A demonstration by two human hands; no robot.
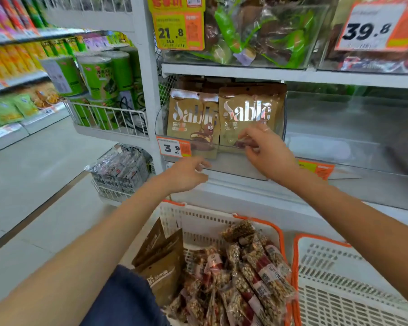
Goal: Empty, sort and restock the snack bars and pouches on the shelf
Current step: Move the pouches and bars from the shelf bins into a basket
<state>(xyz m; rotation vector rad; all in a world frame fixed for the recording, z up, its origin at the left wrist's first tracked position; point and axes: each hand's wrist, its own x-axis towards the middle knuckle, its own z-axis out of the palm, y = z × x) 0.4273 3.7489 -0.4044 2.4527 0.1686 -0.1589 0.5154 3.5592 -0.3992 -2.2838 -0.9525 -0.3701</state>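
Two brown "Sable" pouches stand side by side in a clear bin on the middle shelf, the left pouch (191, 118) and the right pouch (247, 114). My right hand (266, 151) pinches the lower front of the right pouch. My left hand (186, 172) hovers with fingers apart just below the left pouch, at the bin's front edge (233, 165), holding nothing. Below, a white basket with orange rim (198, 222) holds more brown pouches (163, 262) and several wrapped nut bars (245, 274).
A second, empty white basket (353, 283) stands at the right. The clear bin (353, 132) to the right of the pouches looks empty. Price tags (173, 148) hang on the shelf edge. A wire basket of grey packets (120, 170) sits low left, beside the aisle floor.
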